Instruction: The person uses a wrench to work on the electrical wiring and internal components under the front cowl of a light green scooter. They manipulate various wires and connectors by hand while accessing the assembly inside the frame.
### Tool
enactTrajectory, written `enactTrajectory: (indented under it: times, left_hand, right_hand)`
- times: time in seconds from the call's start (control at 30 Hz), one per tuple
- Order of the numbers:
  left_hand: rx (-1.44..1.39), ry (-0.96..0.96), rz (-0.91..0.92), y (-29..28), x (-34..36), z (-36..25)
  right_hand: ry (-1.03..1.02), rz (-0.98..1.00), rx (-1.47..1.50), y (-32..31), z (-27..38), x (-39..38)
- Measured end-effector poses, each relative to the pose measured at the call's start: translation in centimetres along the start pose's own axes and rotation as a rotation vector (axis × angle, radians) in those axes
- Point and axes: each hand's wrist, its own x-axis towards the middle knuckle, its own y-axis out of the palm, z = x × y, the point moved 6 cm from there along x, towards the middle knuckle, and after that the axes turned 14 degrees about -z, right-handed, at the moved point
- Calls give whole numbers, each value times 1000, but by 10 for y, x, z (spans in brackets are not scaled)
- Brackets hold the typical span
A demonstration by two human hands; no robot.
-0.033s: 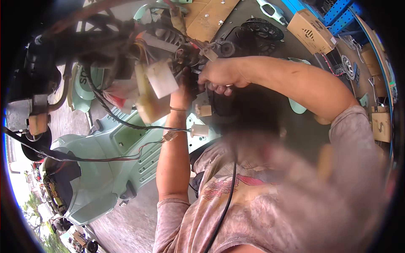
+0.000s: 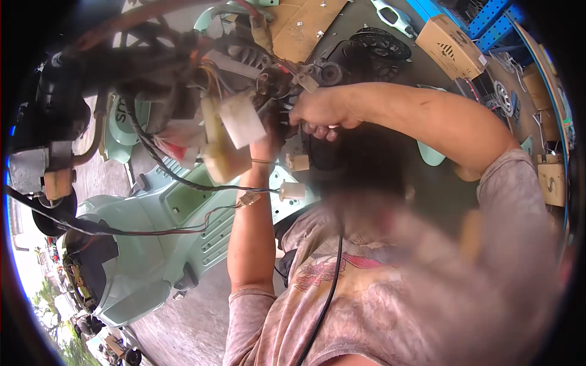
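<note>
My right hand [image 2: 314, 113] is curled at a dark metal assembly [image 2: 274, 85] on the scooter, fingers bent round something small that I cannot make out. My left hand [image 2: 271, 119] reaches up to the same assembly beside it, its fingers in shadow and partly hidden by white plastic connectors [image 2: 241, 119] hanging on wires. A black wire bundle [image 2: 183, 182] with a pale connector [image 2: 292, 190] crosses my left forearm. Black frame tubing and fittings [image 2: 67, 91] fill the upper left.
A mint-green scooter body [image 2: 128, 256] lies at lower left. Cardboard boxes [image 2: 448, 46] and blue shelving [image 2: 491, 27] are at upper right. A dark round part [image 2: 378, 43] sits on the floor. A blurred dark patch covers part of the middle right.
My hands and the hanging connectors have shifted very slightly to the right. My hands remain at the metal assembly.
</note>
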Motion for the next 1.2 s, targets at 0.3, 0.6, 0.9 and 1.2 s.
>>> enactTrajectory:
  times: [0.3, 0.6, 0.9, 1.2]
  left_hand:
    - [-278, 79, -665, -84, -39, -4]
    - [174, 322, -318, -9, -54, -46]
    - [338, 157, -291, -8, -31, -49]
    - [424, 138, -240, -13, -26, -55]
  right_hand:
    - [-126, 179, 121, 44, -87, 14]
    - [-42, 244, 550, -7, -23, -37]
    - [-6, 182, 496, -7, 1, -30]
    - [-195, 70, 408, -23, -6, -42]
